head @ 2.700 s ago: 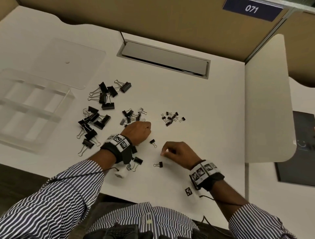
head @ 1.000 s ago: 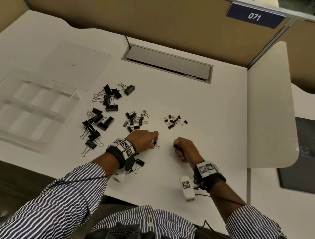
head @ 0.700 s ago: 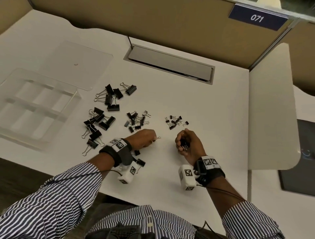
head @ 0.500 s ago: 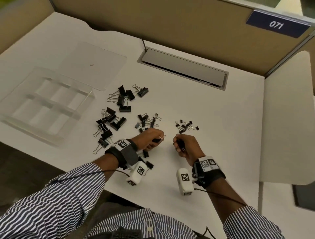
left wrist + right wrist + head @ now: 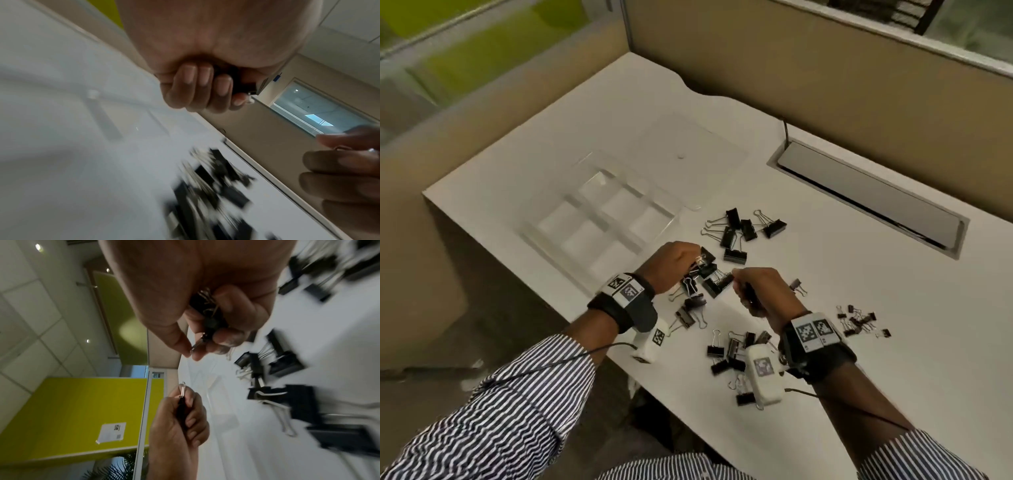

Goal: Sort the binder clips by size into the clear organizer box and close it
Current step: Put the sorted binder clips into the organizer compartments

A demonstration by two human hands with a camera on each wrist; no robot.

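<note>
Hands hovered above the white tabletop (image 5: pixel 859 274). The left hand (image 5: pixel 674 263) was curled round a small black metal binder clip (image 5: pixel 182 404), and the right hand (image 5: pixel 760 291) clutched a bunch of small black clips (image 5: pixel 207 316). Loose black binder clips (image 5: pixel 736 233) lay scattered beneath them. The clear plastic organizer box (image 5: pixel 602 226) sat open just left, its flat lid (image 5: pixel 688 161) lying behind it.
</note>
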